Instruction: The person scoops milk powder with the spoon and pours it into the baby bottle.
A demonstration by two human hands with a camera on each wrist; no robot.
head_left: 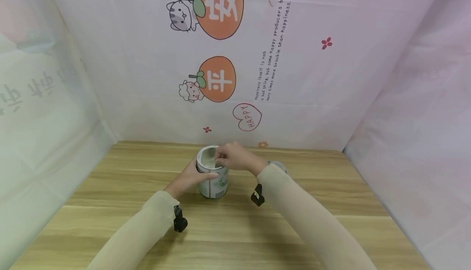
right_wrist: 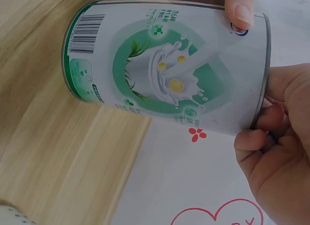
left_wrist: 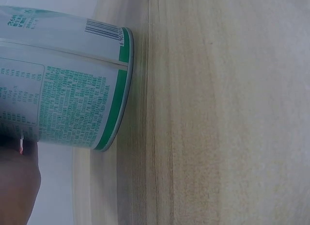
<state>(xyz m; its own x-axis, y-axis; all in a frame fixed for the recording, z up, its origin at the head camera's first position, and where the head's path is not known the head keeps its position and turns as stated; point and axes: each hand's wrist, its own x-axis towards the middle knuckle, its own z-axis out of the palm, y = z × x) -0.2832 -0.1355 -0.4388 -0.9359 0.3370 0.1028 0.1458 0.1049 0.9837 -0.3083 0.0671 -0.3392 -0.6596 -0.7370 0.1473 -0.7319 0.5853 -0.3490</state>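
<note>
Both hands meet at the white-and-green cylindrical tin can standing upright on the light wooden table near its far middle. From the head view I see my left hand curled around the can's side, thumb across the front, while my right hand sits on the open rim with fingertips dipping inside. A grey round lid lies just behind the right wrist.

Left wrist view: the can rests with its green-banded base on the table, my left hand against its wall.

Right wrist view: my right hand pinches the can at the rim; a left fingertip presses the far side.
</note>
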